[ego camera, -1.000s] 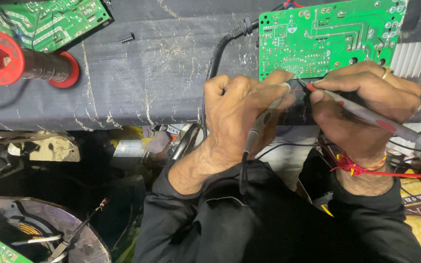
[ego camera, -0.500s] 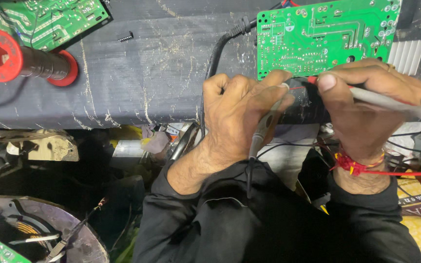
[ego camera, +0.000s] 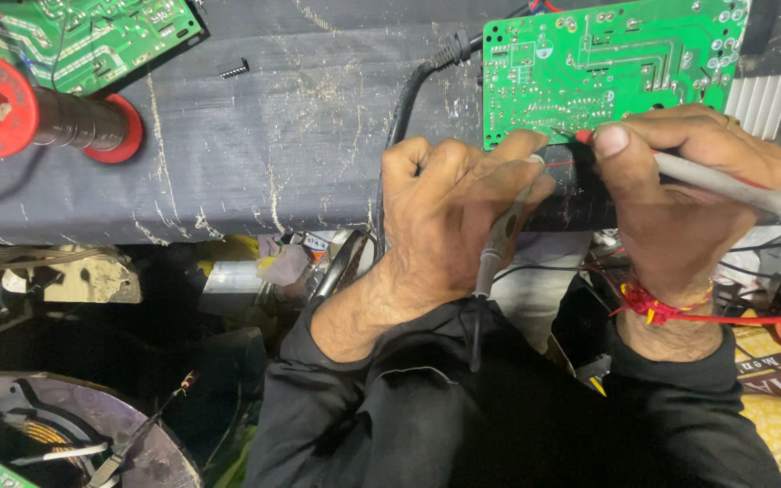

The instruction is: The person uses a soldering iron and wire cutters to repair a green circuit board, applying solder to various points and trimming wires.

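Head view: my left hand (ego camera: 449, 212) pinches a slim dark probe (ego camera: 499, 244), my right hand (ego camera: 680, 194) grips a smooth grey probe (ego camera: 725, 185). Both tips meet the glossy green circuit board (ego camera: 607, 68) lying flat on the scuffed black bench (ego camera: 273, 136).

An electronics repair workshop is shown: a circuit board (ego camera: 607, 68) just above the hands, a solder spool (ego camera: 38, 113) far left, clutter piled below the scratched bench (ego camera: 273, 136).
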